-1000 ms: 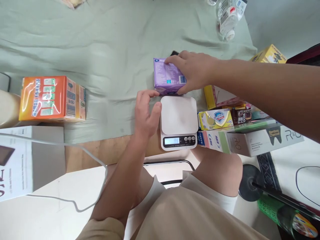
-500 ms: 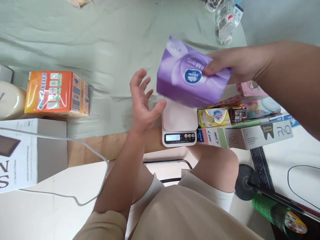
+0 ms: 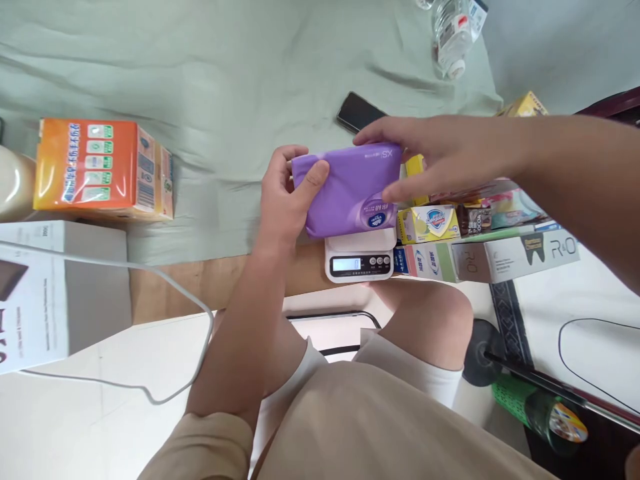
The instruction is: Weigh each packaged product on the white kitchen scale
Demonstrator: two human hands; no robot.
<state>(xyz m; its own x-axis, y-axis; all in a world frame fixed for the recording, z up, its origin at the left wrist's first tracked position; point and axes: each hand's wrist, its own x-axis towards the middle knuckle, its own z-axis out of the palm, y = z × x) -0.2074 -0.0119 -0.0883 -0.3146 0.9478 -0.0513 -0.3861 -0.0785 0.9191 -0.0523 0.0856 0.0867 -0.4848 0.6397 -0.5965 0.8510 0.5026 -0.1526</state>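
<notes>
A purple tissue pack [image 3: 345,183] is held over a white kitchen scale [image 3: 359,270]. It hides most of the weighing plate; I cannot tell whether it touches the plate. My left hand [image 3: 295,197] grips the pack's left end, thumb on the upper face and fingers behind. From the right, my right hand [image 3: 425,157] spans the other end, with fingers at the far edge and thumb on the printed face. The scale's display [image 3: 346,265] is lit and appears to read 0.
A yellow soap box [image 3: 429,223] and long grey box [image 3: 515,260] lie right of the scale. Behind the pack is a black phone [image 3: 361,112]. An orange tissue pack [image 3: 100,167] and white box [image 3: 75,287] stand left, with a grey cable [image 3: 170,283]. Plastic bottles [image 3: 453,40] lie far right.
The purple pack has come down and left, turning to show another face. My left hand has closed on its left end. The phone has come into sight behind it.
</notes>
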